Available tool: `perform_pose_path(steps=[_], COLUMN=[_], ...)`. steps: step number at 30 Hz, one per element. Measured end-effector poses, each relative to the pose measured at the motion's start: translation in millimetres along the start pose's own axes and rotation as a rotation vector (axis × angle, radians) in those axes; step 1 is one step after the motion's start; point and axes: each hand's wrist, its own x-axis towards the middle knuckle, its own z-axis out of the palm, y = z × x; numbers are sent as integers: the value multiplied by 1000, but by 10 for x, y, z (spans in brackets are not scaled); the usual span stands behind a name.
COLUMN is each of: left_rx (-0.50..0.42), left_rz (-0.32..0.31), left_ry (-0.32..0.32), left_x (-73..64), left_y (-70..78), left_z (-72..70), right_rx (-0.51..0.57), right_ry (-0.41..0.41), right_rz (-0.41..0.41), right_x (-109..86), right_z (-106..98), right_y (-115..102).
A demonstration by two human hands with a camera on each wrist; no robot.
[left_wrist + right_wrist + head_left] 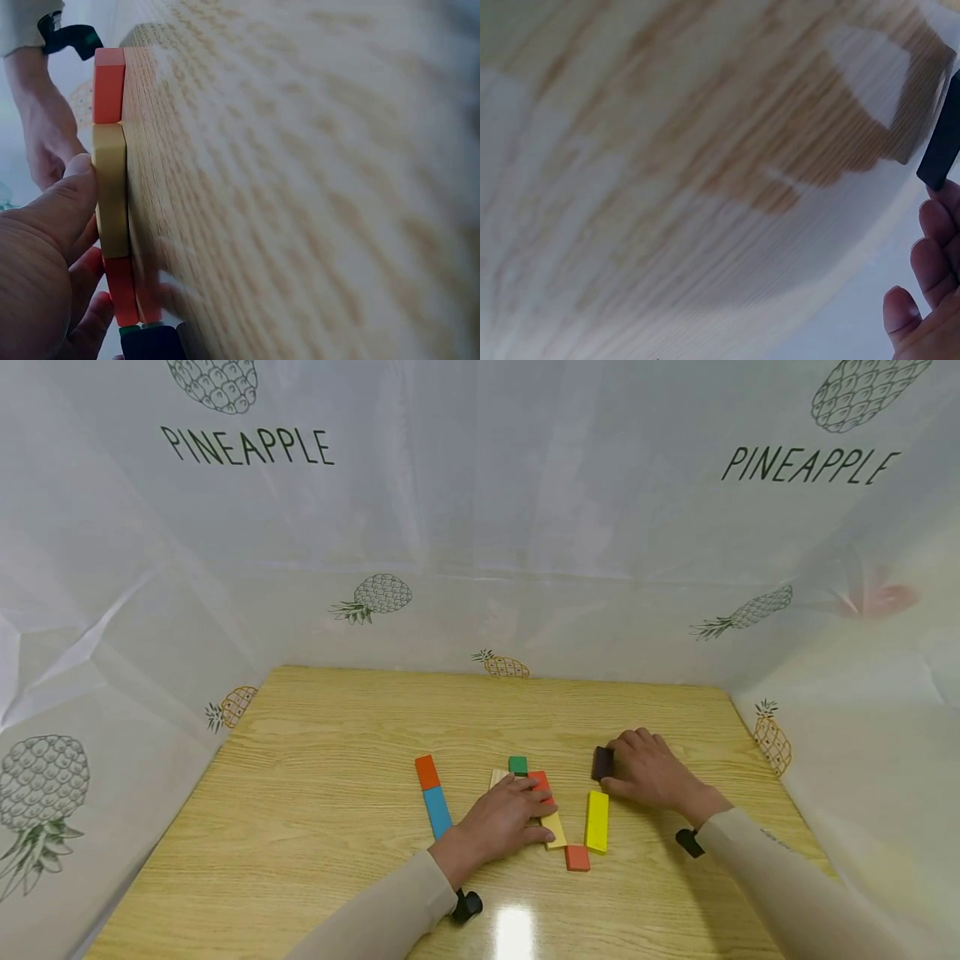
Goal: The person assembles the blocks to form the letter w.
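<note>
My left hand (pixel 501 820) lies across a row of wooden blocks, fingers spread. Its thumb (pixel 81 166) touches the tan block (pixel 111 191), and other fingertips are at the red block (pixel 120 289) beside it. Part of a pale wood block (pixel 498 776) shows past the knuckles. Over to the right, my right hand (pixel 651 772) holds a black block (pixel 602 763) at its right side, thumb near the lower corner and fingers near the upper one. In the right wrist view the black block (pixel 941 142) appears at the edge, against the fingertips.
A yellow block (pixel 597 822) stands between the hands, with a small red block (pixel 577 858) at its lower left. A green block (pixel 518 766) lies beyond the left hand. Left of it, an orange-red block (pixel 427 772) adjoins a blue block (pixel 437 812). Pineapple-print sheeting (pixel 480 527) surrounds the table.
</note>
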Motion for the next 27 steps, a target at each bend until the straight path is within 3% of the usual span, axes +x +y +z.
perform_pose_path(steps=[18, 27], left_rx=[-9, -24], left_rz=[-5, -8], left_ry=[-4, -4], left_x=[7, -4], left_y=[17, 15], left_z=[-6, -17], right_rx=[1, 2], right_ry=[-34, -12], right_rz=[-9, -47], right_x=[-33, -65], right_z=[2, -8], right_y=[-18, -65])
